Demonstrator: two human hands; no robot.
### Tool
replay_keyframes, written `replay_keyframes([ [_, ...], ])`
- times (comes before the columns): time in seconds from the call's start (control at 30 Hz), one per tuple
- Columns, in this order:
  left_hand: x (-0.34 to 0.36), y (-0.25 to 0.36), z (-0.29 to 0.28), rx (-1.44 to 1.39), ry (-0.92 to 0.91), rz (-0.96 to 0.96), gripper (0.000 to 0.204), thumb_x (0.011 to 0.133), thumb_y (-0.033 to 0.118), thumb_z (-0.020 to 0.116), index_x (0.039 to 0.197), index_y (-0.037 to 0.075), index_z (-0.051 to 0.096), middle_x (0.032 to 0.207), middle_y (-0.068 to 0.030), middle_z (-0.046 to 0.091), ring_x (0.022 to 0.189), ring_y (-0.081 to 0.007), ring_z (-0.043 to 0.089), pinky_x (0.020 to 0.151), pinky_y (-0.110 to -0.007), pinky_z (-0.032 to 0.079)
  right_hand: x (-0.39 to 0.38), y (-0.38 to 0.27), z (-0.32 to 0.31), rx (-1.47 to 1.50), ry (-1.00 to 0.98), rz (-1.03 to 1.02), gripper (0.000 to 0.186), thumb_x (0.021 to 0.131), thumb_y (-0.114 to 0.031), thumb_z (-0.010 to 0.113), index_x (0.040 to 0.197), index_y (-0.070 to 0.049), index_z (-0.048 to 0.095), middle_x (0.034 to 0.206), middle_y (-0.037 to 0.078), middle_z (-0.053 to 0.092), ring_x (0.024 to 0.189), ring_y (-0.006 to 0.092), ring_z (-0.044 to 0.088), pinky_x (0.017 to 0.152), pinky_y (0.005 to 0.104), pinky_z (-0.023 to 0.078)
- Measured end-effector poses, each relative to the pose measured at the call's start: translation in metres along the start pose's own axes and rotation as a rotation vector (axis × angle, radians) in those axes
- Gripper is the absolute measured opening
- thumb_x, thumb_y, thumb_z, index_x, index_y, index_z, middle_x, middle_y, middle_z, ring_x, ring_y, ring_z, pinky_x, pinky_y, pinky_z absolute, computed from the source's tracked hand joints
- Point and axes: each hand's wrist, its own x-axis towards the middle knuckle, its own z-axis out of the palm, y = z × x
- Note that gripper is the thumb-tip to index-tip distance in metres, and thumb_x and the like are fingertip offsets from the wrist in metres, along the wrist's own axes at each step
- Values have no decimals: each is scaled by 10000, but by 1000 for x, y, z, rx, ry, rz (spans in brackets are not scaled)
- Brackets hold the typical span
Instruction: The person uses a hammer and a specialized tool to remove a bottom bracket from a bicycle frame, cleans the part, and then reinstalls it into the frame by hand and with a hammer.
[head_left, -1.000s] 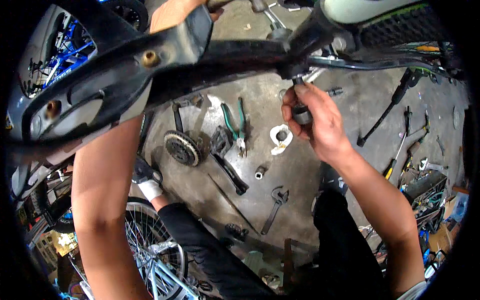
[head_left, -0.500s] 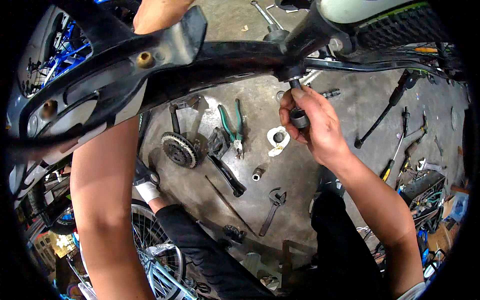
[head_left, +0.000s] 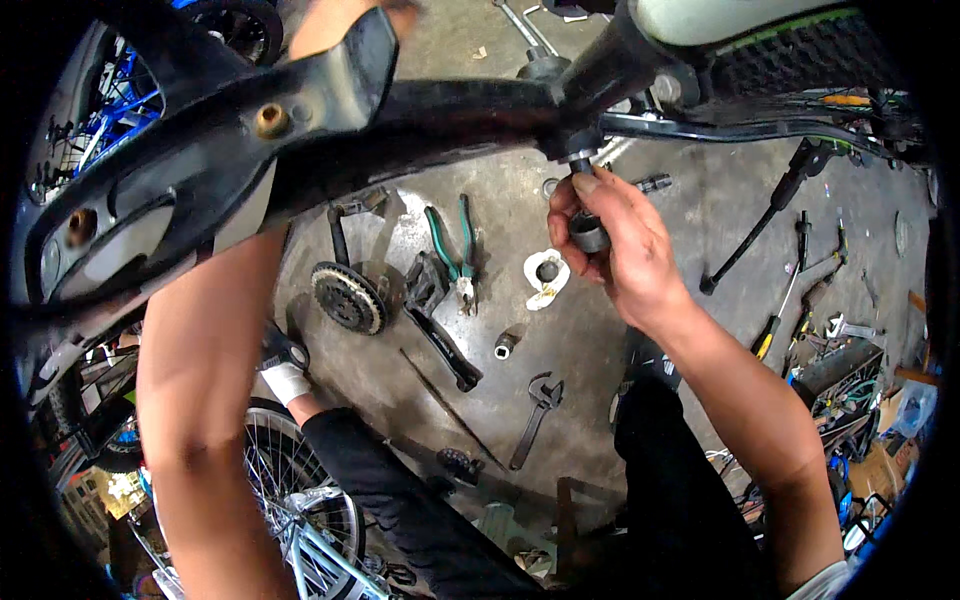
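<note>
A black bicycle frame (head_left: 450, 105) crosses the upper part of the head view. Below its bottom bracket shell (head_left: 572, 143), my right hand (head_left: 640, 250) is closed around a dark bottom bracket axle with a steel ring-shaped cup (head_left: 590, 234) on its lower part. The axle's upper end meets the shell; how far it reaches inside is hidden. My left arm passes behind the frame, and my left hand (head_left: 350, 22) shows only partly at the top edge, smeared, with its fingers out of sight.
On the concrete floor lie a chainring with crank (head_left: 348, 297), green-handled pliers (head_left: 463, 270), a black crank arm (head_left: 440, 345), a socket (head_left: 505, 346), an adjustable wrench (head_left: 536, 418) and a ring on white paper (head_left: 547, 272). A kickstand (head_left: 765, 215) hangs at right; a light-blue bicycle (head_left: 325, 555) lies lower left.
The view has shifted a little, so frame and floor tools sit further left. My left hand has moved right behind the frame. My right hand keeps its hold on the axle at the shell.
</note>
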Motion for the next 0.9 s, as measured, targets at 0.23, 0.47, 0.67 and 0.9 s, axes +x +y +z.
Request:
replay_keyframes([
  [0.23, 3, -14, -11, 45, 8, -92, 459, 882, 461, 684, 1111, 63, 692, 943, -208, 715, 887, -393, 691, 800, -444, 534, -13, 4, -2, -55, -43, -5, 326, 1004, -384, 511, 950, -65, 554, 780, 39, 592, 596, 87, 491, 534, 232, 375],
  [0.47, -51, -8, -23, -300, -5, -525, 407, 911, 332, 699, 1151, 5, 667, 873, -72, 686, 769, -174, 633, 721, -319, 511, -12, 5, -8, -58, -43, 21, 326, 1018, -381, 496, 951, -65, 546, 794, 40, 592, 602, 88, 493, 547, 234, 384],
  [0.67, -223, 83, 3, -821, -172, -1028, 197, 903, 267, 736, 964, 106, 639, 664, 60, 511, 544, -45, 411, 482, -237, 302, -14, 13, -16, -119, -62, -14, 348, 1030, -418, 491, 1007, -76, 552, 819, 59, 630, 609, 104, 509, 526, 242, 339],
  [0.9, -419, 187, -23, -785, -545, -1183, 341, 860, 261, 780, 957, -41, 655, 677, -88, 602, 647, -123, 531, 611, -342, 470, -18, 17, -12, -53, -154, -72, 327, 1055, -383, 480, 1025, -61, 528, 854, 44, 605, 677, 97, 512, 580, 245, 386],
])
